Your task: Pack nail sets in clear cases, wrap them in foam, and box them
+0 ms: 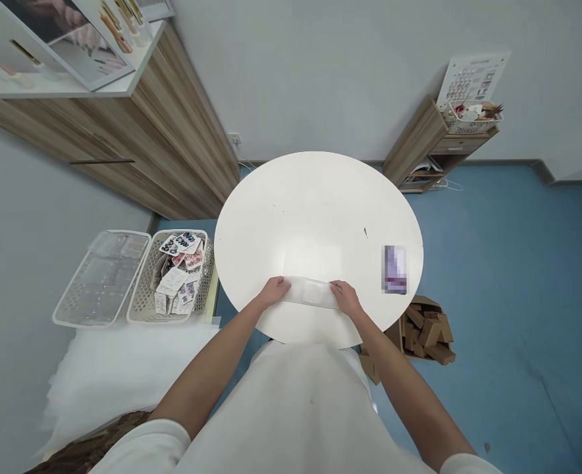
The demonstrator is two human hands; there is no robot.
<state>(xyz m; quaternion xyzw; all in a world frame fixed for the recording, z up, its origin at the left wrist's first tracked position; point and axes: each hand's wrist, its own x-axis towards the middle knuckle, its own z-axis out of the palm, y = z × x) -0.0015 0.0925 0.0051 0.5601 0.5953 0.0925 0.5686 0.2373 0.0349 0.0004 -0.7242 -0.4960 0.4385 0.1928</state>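
Note:
A thin white foam sheet (293, 291) lies near the front edge of the round white table (311, 197), folded into a strip. A small, pale flat piece (315, 291) shows at the strip's middle; I cannot make out what it is. My left hand (274, 290) pinches the strip's left end, and my right hand (345, 296) pinches its right end. A faint flat part of the sheet appears to stretch away from me beyond the strip. To the right on the table lies a purple item (395, 270), blurred by pixelation.
Left of the table stand a white basket (205, 263) of printed cards and another basket (74, 289) holding clear plastic packets. White foam sheets (128, 362) are piled below them. A carton (394, 332) of small brown boxes stands at the right. Wooden cabinets (182, 131) flank the back.

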